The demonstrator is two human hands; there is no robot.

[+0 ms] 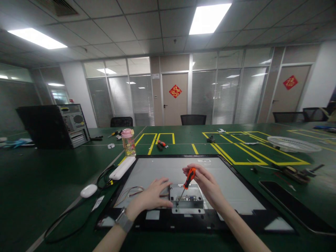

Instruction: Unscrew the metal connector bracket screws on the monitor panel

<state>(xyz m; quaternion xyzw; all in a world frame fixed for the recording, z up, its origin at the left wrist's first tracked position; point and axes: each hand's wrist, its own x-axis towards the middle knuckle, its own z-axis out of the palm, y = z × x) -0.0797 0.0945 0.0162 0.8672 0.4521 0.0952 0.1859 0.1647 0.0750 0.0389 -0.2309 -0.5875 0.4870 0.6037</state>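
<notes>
An orange and black screwdriver [189,178] is held in my right hand [204,178], its shaft slanting down to the left. The tip reaches into a silver metal bracket box [187,211] that has connectors inside. This box sits at the near side of a flat display panel [231,189] with a black frame and grey back, lying on the table. My left hand [154,195], with a watch [124,220] on the wrist, rests at the box's left side, fingers apart. Thin wires [131,191] run out beside it. Whether a screw is under the tip cannot be made out.
Left of the panel lie a white power strip [123,168], a black cable and a white mouse-shaped object [88,190]. A pink-lidded bottle [128,143] stands behind them. Further left is an open computer case [52,126]. A dark flat slab [294,206] lies at right; pliers [160,145] lie beyond the panel.
</notes>
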